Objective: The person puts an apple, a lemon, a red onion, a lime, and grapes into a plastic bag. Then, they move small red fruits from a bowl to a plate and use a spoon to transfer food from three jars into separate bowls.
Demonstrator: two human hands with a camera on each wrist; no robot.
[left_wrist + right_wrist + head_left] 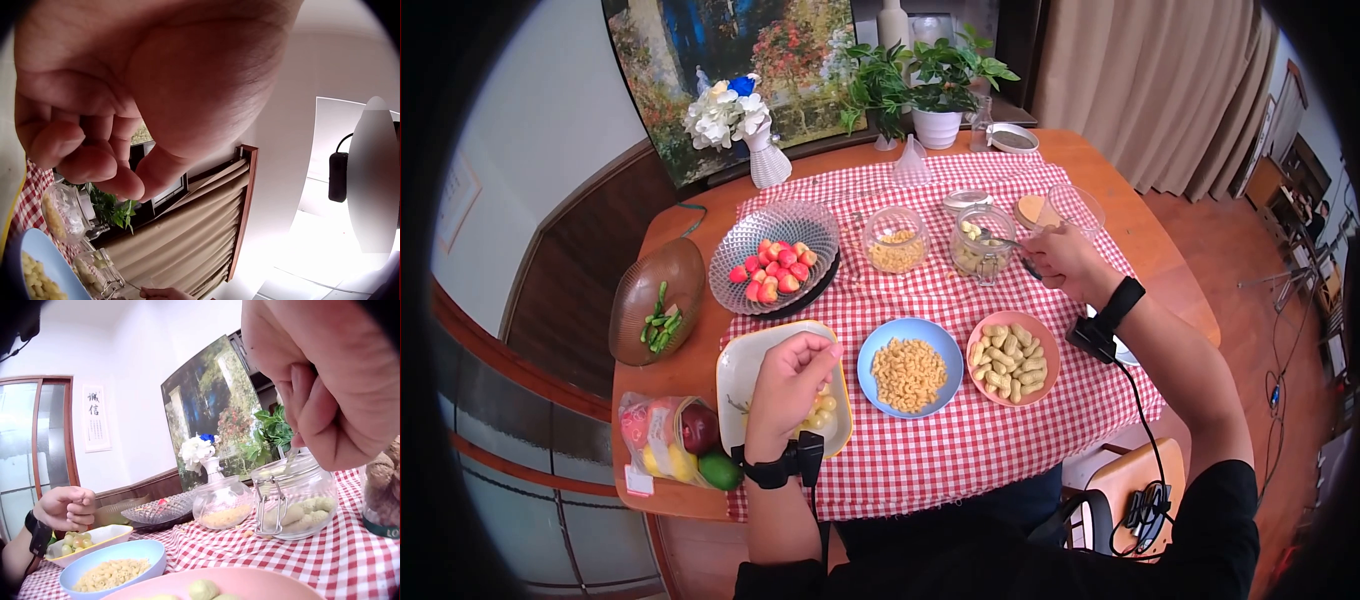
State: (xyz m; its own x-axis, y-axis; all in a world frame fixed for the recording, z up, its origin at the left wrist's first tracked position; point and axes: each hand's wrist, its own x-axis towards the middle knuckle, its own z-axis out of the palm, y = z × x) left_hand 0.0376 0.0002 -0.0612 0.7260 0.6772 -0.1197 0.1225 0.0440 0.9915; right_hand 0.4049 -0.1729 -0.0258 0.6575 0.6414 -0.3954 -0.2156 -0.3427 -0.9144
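My right hand [1065, 262] grips the handle of a metal spoon [1003, 241], its far end at the mouth of a clip-top glass jar [980, 262]. Peanuts [306, 515] lie inside that jar. Below it, a pink plate [1055, 380] holds more peanuts in their shells, beside a blue bowl [868, 392] of macaroni. Over a white dish [740, 365] with green grapes [824, 410], my left hand [788, 385] hovers with loosely curled fingers and nothing in them. Thumb and fingertips come close together in the left wrist view.
A second glass jar [895, 258] contains macaroni. Left of it stands a glass bowl [725, 245] of red and pale fruit. A brown bowl [625, 310] with green pieces and a bag of fruit [662, 425] sit at the left. A clear funnel [912, 165] and plants are behind.
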